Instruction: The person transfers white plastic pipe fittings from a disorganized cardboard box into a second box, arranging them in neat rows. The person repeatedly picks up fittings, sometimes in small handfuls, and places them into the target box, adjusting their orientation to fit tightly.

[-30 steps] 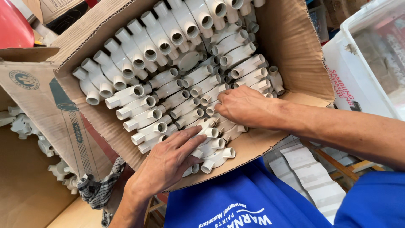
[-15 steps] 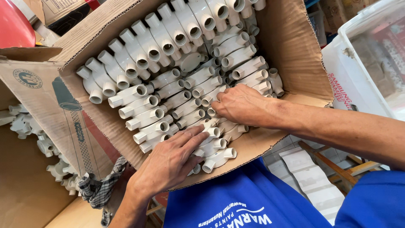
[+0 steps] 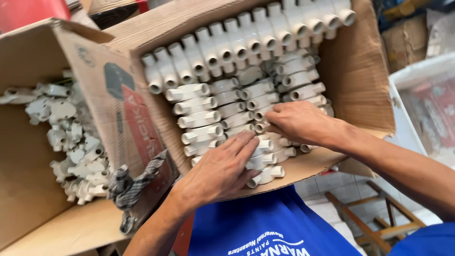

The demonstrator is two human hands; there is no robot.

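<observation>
Head view. A cardboard box (image 3: 360, 61), tilted toward the wearer, is packed with white plastic pipe fittings (image 3: 222, 102) laid in neat rows. Compared with a second ago, the left hand (image 3: 220, 168) is seen shifted up and inward, so that it now lies flat on the lower rows near the front edge, fingers (image 3: 244, 144) extended and released, nothing gripped. The right hand (image 3: 298, 123) is held much as before, palm down on the middle rows, fingers curled loosely onto the fittings; whether one is pinched cannot be told. The rows are judged as being pressed level and tight.

Edges and room: the box is nearly full, with only a narrow gap left at the right wall. At the front lip, a few fittings are seen jutting over the edge. A second open box (image 3: 28, 189) of loose fittings is noted at left, a checked cloth (image 3: 130, 182) draped on the flap between.
</observation>
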